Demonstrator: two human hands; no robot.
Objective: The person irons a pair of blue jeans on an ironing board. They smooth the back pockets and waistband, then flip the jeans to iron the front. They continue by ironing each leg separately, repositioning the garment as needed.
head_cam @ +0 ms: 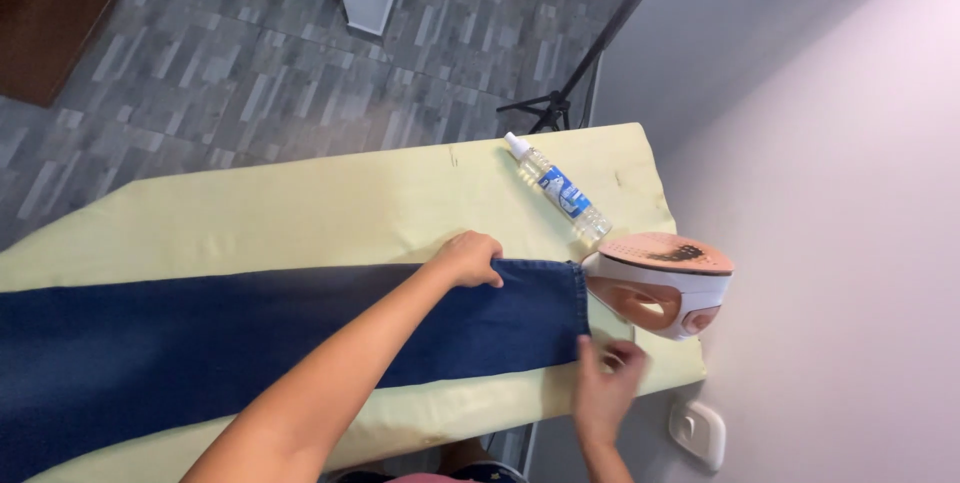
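A dark blue trouser leg (250,338) lay flat on a pale yellow ironing board (300,208), its long axis running left to right along the board and its hemmed end pointing right, toward the board's square end. The left hand (468,258) rested on the far edge of the leg near the hem, fingers curled over and pinching the cloth. The right hand (603,383) sat at the near corner of the hem, its fingers together on the cloth edge; whether they gripped it could not be told. A clear plastic spray bottle (556,189) lay on its side beyond the hem, cap pointing up-left. An orange and white iron (660,283) stood on its heel just beside the hem, soleplate facing up.
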